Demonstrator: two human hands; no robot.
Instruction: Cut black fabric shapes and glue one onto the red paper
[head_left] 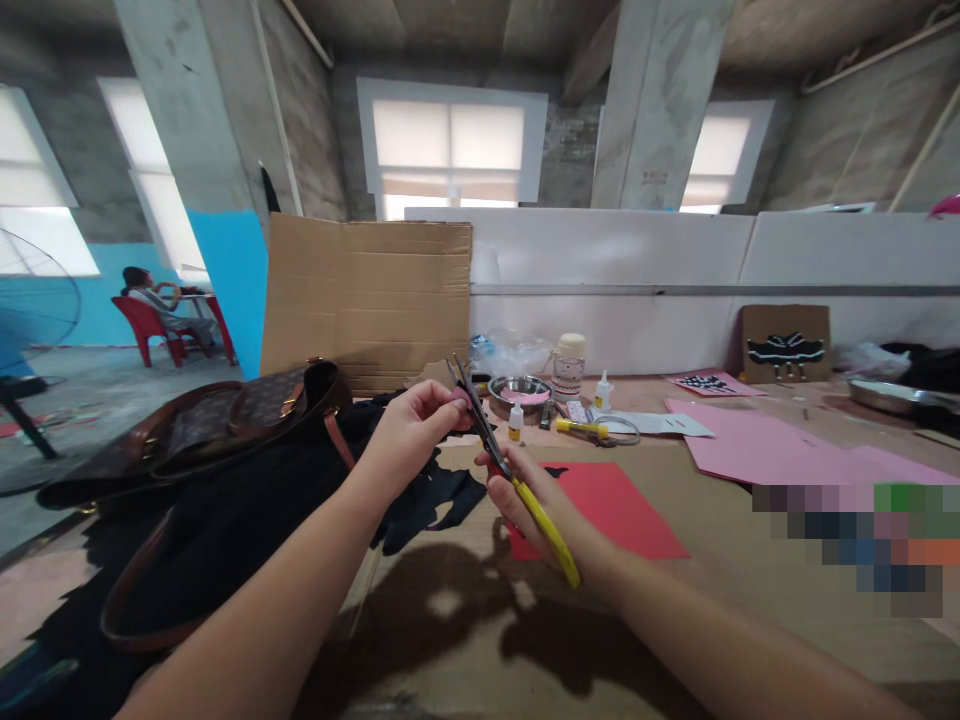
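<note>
My left hand [416,425] is raised over the table with its fingertips pinched on a small pink piece [460,396], mostly covered by the fingers. In my right hand [536,490] is a pair of scissors [536,510] with yellow handles. The blades are a little apart and point up, close beside the pink piece; whether they touch it I cannot tell. Below my right hand lies a red sheet [619,515] with a small black cut-out [556,471] on it. Ragged black scraps [450,505] lie under my left hand.
A brown handbag [255,410] and black cloth [247,500] fill the left side. Behind my hands stand a metal bowl [520,387], small glue bottles [516,422], a jar [570,365] and a yellow cutter [581,428]. Pink sheets [765,440] lie right. A person [161,300] sits far left.
</note>
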